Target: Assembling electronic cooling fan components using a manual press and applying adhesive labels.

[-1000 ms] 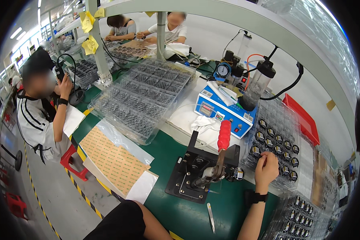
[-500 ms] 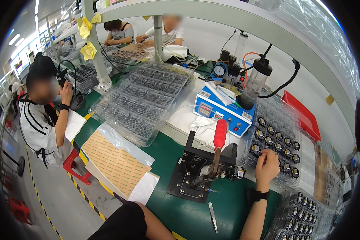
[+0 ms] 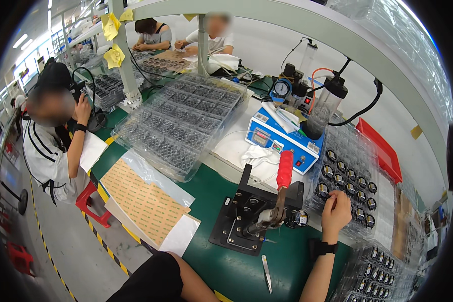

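Observation:
My right hand (image 3: 336, 211) reaches over a clear plastic tray (image 3: 314, 201) on the right, its fingers pinched together beside a small round black part (image 3: 321, 190). What lies between the fingertips is hidden. Several similar round black parts (image 3: 361, 196) sit in the tray's pockets. Left of the hand stands a toggle clamp with a red handle (image 3: 285, 171) on a black metal fixture (image 3: 235, 221). Another round part (image 3: 301, 218) with a pale label rests by the fixture's right side. Metal tweezers (image 3: 267, 274) lie on the green mat. My left hand is out of view.
A blue control box (image 3: 282, 141) stands behind the fixture. Stacked clear trays (image 3: 178, 121) and a tan printed sheet (image 3: 143, 201) lie to the left. More filled trays (image 3: 375, 274) are at lower right, a red bin (image 3: 380, 148) behind. A co-worker (image 3: 53, 146) sits at far left.
The whole view has shifted slightly. My right hand stays at the same spot over the tray with its fingers pinched.

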### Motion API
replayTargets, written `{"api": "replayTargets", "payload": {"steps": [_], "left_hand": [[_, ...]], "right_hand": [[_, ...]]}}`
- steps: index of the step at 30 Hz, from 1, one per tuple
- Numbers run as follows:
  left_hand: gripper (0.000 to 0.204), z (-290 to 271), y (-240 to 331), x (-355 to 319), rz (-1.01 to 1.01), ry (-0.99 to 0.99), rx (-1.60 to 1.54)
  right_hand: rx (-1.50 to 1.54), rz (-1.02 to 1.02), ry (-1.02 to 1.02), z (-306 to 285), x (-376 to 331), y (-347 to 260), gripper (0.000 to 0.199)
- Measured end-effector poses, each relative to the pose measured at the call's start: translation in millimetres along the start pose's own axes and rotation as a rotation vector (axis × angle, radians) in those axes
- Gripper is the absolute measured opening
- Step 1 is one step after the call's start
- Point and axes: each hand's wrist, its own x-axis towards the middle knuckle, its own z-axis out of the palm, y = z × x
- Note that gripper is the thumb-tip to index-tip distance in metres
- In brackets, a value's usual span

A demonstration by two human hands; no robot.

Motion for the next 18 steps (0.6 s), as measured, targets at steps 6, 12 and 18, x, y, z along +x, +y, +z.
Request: {"api": "replayTargets", "payload": {"steps": [6, 12, 18], "left_hand": [[0.029, -3.6, 0.3, 12.7, 0.009, 0.01, -0.013], [0.029, -6.8, -1.9, 10.0, 0.016, -0.047, -0.012], [0.029, -6.1, -5.9, -8.8, -0.038, -0.062, -0.039]], "right_hand": [[0.009, 0.019, 0.006, 0.8, 0.2, -1.0, 0.008], [-0.012, 0.001, 0.013, -5.1, 3.3, 7.5, 0.004], [0.06, 0.055, -0.027, 12.7, 2.9, -6.2, 0.006]]}}
